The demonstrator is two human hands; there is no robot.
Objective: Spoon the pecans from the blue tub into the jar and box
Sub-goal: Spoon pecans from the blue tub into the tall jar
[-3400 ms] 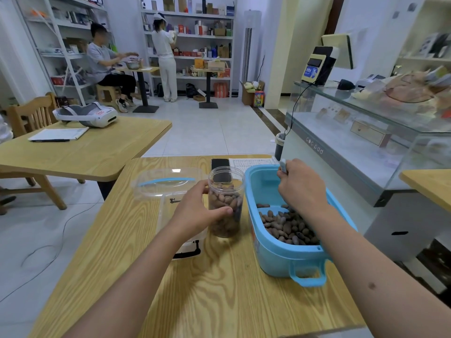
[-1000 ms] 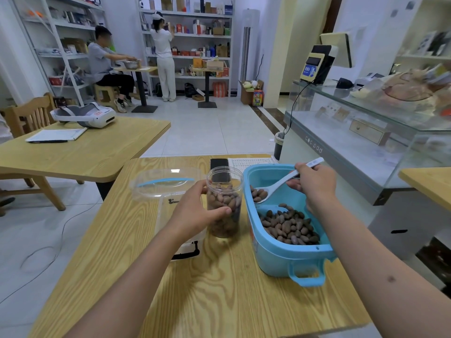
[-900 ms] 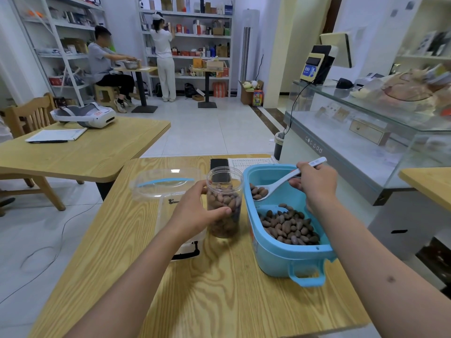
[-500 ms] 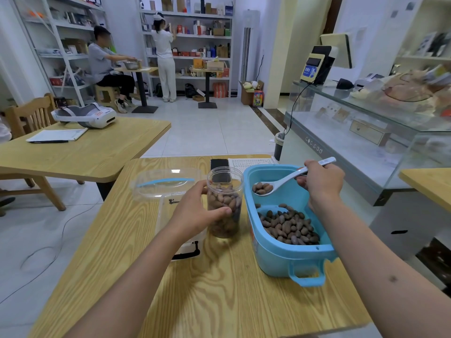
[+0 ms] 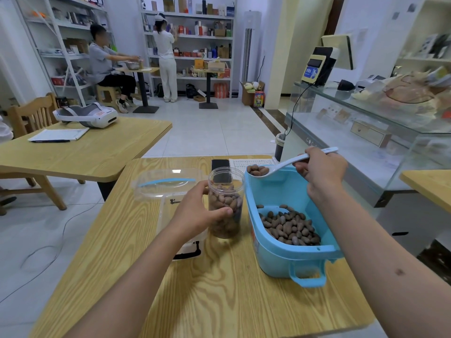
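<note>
The blue tub (image 5: 275,259) stands on the wooden table (image 5: 219,296) at the right, with pecans (image 5: 289,226) heaped in its near half. A clear jar (image 5: 225,203), more than half full of pecans, stands just left of the tub, and my left hand (image 5: 195,212) grips its side. My right hand (image 5: 319,169) holds a white spoon (image 5: 288,163) by the handle. The spoon's bowl carries a few pecans and hovers over the tub's far left corner, just right of the jar's mouth. A clear box (image 5: 168,184) with a blue-striped lid sits left of the jar, partly behind my left hand.
A black phone (image 5: 220,165) and a printed sheet (image 5: 253,162) lie at the table's far edge. A glass counter (image 5: 366,132) runs along the right. A second table (image 5: 80,150) with a headset stands to the left. Two people are by the shelves at the back.
My right hand has lifted the loaded spoon out of the tub, up and left toward the jar's mouth. My left hand and the jar have stayed still.
</note>
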